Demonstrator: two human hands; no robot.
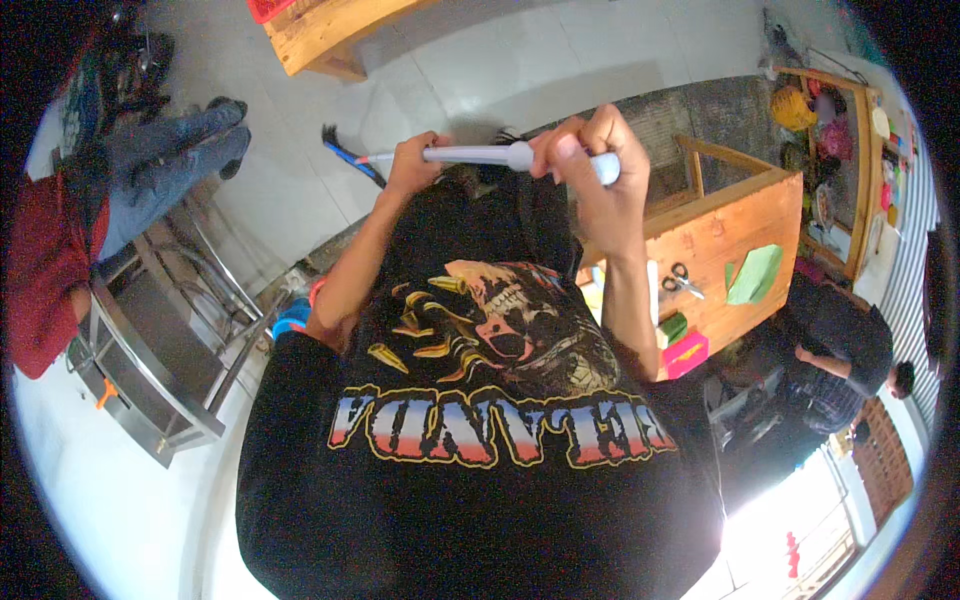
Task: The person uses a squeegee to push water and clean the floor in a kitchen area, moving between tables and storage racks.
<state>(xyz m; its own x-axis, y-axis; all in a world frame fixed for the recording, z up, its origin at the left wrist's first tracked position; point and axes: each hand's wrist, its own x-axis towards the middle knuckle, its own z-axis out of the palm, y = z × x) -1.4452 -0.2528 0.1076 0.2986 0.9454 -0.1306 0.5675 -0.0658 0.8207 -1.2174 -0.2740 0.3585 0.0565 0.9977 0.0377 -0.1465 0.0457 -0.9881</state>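
Observation:
A broom with a pale shaft (472, 154) lies across the view in front of my black T-shirt. My left hand (415, 163) is wrapped around the shaft toward the brush end. My right hand (596, 165) grips the upper end, where a whitish handle tip sticks out past my fingers. The blue broom head (346, 154) with black bristles appears beyond my left hand, low over the pale floor tiles. I cannot tell if the bristles touch the floor.
To the right stands a wooden table (720, 247) bearing scissors (681, 281), green sheets (752, 274) and a pink box (685, 355). A person in jeans (176, 157) is at the left by a metal-framed table (150, 352). Another person (840, 352) bends at the right. A wooden bench (322, 34) stands ahead.

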